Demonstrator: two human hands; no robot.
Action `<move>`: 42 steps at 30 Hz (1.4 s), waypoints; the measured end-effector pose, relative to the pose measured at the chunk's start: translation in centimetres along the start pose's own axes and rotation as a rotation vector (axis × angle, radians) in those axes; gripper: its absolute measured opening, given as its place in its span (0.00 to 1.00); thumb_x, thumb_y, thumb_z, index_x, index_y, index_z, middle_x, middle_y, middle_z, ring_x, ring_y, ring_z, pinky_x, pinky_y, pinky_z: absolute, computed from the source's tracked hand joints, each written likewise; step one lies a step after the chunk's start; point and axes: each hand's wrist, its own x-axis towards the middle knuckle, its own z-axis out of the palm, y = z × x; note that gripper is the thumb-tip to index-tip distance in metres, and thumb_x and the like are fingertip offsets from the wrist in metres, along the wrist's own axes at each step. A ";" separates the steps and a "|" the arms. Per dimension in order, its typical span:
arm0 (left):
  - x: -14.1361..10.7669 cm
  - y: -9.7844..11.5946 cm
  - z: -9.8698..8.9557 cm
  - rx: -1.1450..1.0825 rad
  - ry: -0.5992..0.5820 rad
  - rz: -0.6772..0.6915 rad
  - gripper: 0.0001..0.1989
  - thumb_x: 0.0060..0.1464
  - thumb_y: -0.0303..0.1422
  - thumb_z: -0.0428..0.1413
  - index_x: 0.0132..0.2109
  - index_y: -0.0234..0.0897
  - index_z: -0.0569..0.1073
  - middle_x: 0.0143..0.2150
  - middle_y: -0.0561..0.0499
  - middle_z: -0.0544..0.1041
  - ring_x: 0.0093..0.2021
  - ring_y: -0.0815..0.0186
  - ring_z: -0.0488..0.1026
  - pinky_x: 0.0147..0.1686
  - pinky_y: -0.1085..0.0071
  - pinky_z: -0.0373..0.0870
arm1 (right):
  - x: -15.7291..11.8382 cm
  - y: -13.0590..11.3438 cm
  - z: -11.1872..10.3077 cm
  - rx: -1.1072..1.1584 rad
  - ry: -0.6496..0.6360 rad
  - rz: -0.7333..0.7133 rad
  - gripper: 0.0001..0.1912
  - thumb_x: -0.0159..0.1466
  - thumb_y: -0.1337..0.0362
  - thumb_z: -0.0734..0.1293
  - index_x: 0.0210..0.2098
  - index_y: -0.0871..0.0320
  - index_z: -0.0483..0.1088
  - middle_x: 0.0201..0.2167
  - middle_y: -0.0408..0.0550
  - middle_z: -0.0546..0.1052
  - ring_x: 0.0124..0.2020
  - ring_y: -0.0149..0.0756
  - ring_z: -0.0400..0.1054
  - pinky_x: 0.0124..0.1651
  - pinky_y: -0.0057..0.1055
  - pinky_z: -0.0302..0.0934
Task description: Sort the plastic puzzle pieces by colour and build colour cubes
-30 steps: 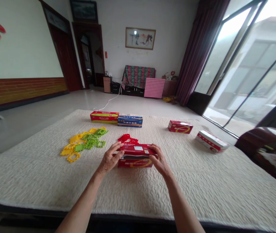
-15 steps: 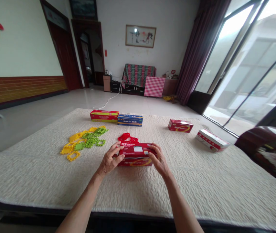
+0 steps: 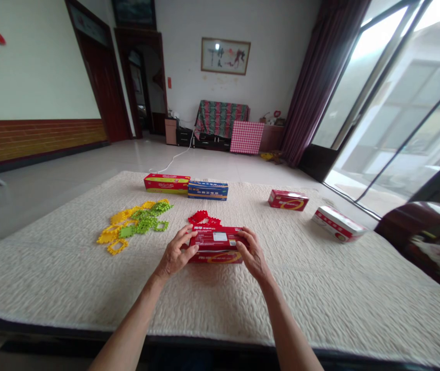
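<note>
A red cardboard box [image 3: 216, 239] lies lengthwise before me on the quilted cover. At its left end my left hand [image 3: 177, 251] grips it, fingers curled over the edge and thumb on the near side. My right hand [image 3: 252, 251] holds the opposite end in the same way. Just behind the box lie several red plastic interlocking pieces [image 3: 200, 217], partly hidden by it. Further left is a loose pile of yellow pieces [image 3: 117, 246] and green pieces [image 3: 146, 221] of the same toothed kind.
A red and yellow-green box [image 3: 166, 184] and a blue box [image 3: 207, 190] stand side by side at the back. Another red box [image 3: 288, 200] and a white and red box [image 3: 338, 223] sit at right. The cream quilted cover [image 3: 88, 288] ends at a dark front edge.
Both hands keep their hold on the red box, which stays in place. The view has shifted very slightly; nothing else visibly differs.
</note>
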 end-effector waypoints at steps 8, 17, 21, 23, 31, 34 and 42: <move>-0.3 0.3 0.2 -0.042 0.045 -0.049 0.15 0.56 0.39 0.53 0.47 0.38 0.75 0.61 0.44 0.66 0.61 0.56 0.63 0.53 0.62 0.70 | -1.0 -0.2 1.0 0.052 0.047 0.058 0.18 0.66 0.55 0.56 0.49 0.55 0.68 0.61 0.52 0.61 0.63 0.40 0.54 0.65 0.43 0.49; -0.1 0.2 2.2 0.017 0.231 -0.159 0.11 0.51 0.40 0.56 0.38 0.38 0.73 0.57 0.42 0.70 0.57 0.56 0.67 0.52 0.58 0.69 | -0.9 -0.4 1.7 0.038 0.106 0.150 0.16 0.59 0.62 0.58 0.44 0.55 0.72 0.59 0.51 0.63 0.61 0.42 0.57 0.64 0.44 0.51; -0.1 0.1 2.7 0.050 0.260 -0.151 0.10 0.49 0.38 0.57 0.37 0.38 0.72 0.56 0.43 0.70 0.58 0.55 0.66 0.58 0.56 0.62 | -0.9 -1.0 2.2 0.009 0.114 0.121 0.18 0.57 0.60 0.63 0.47 0.55 0.69 0.59 0.54 0.61 0.60 0.45 0.57 0.63 0.45 0.52; -0.3 0.1 2.8 0.029 0.258 -0.175 0.14 0.49 0.39 0.57 0.42 0.37 0.72 0.57 0.43 0.71 0.56 0.56 0.68 0.55 0.57 0.66 | -1.0 -1.1 2.2 0.014 0.099 0.096 0.21 0.58 0.59 0.64 0.51 0.56 0.66 0.60 0.55 0.60 0.62 0.45 0.55 0.63 0.47 0.51; 0.5 1.1 2.5 0.010 0.229 -0.293 0.26 0.52 0.41 0.56 0.57 0.38 0.69 0.51 0.45 0.77 0.48 0.57 0.75 0.49 0.62 0.72 | -0.8 -0.8 -0.1 0.006 -0.200 0.147 0.43 0.54 0.57 0.70 0.65 0.53 0.50 0.69 0.55 0.43 0.69 0.49 0.38 0.66 0.50 0.44; 2.5 1.5 2.7 -0.009 0.222 -0.259 0.26 0.52 0.41 0.56 0.58 0.39 0.68 0.50 0.46 0.77 0.46 0.58 0.76 0.48 0.63 0.73 | 0.4 -1.1 -1.6 -0.039 -0.243 0.059 0.42 0.53 0.64 0.68 0.64 0.52 0.50 0.69 0.55 0.43 0.70 0.46 0.37 0.67 0.48 0.43; 10.7 2.2 8.6 -0.101 0.014 0.005 0.33 0.49 0.36 0.58 0.63 0.38 0.62 0.59 0.43 0.69 0.58 0.56 0.67 0.57 0.58 0.65 | 6.5 3.8 -6.8 -0.199 -0.028 0.013 0.37 0.51 0.67 0.64 0.60 0.53 0.56 0.67 0.55 0.50 0.68 0.49 0.42 0.66 0.51 0.45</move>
